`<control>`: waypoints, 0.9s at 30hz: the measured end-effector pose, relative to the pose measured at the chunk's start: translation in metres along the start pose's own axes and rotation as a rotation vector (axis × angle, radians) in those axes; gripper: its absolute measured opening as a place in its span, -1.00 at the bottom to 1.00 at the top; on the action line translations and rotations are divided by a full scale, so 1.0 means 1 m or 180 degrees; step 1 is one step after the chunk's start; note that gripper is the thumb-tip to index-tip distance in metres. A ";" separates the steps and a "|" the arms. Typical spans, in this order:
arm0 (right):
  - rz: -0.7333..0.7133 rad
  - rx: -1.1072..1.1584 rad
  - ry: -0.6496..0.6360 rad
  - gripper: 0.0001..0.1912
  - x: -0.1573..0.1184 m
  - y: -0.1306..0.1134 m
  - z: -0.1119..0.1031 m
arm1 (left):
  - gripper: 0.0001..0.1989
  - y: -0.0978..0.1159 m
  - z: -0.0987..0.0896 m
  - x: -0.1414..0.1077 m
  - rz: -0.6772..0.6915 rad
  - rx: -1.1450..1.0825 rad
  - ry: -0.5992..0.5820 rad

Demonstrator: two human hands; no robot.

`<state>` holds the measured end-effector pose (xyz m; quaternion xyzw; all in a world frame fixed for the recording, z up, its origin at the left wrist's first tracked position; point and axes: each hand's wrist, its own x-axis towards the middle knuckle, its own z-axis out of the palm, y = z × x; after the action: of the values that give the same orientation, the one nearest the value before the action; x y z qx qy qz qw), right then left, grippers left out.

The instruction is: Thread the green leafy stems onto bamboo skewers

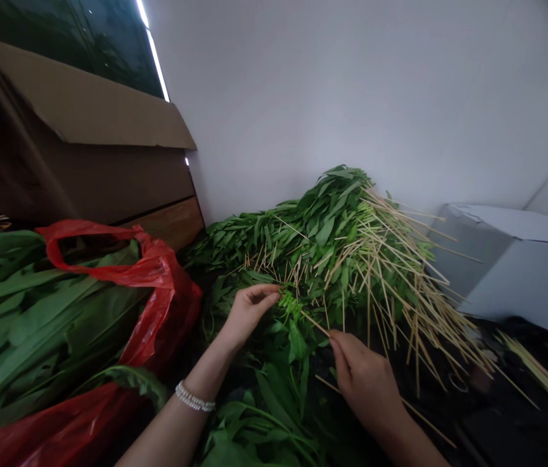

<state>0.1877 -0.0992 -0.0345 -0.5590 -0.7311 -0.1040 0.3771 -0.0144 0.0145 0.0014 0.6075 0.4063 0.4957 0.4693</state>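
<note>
A thin, pale wooden skewer [316,323] is gripped by the closed right hand [364,370], seemingly so that it can be steadied, while bunched bright-green leaves [290,305] at its far end are pinched by thumb and finger of the left hand [249,311]. Leaf-laden wooden sticks [332,214] are heaped before the white wall [351,84], many bare ends pointing rightward, probably for easy grasping. Long, loose green leaves [259,421] are laid close below, presumably for reach, beside a leaf-filled, shiny red plastic bag [166,285].
</note>
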 end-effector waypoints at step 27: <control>0.0001 0.0004 0.0022 -0.71 -0.002 0.002 0.002 | -0.76 0.005 0.002 -0.002 0.0236 0.0300 0.0089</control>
<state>0.1886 -0.0992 -0.0372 -0.5585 -0.7297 -0.1053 0.3800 -0.0122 0.0113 0.0062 0.6366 0.4129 0.5015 0.4157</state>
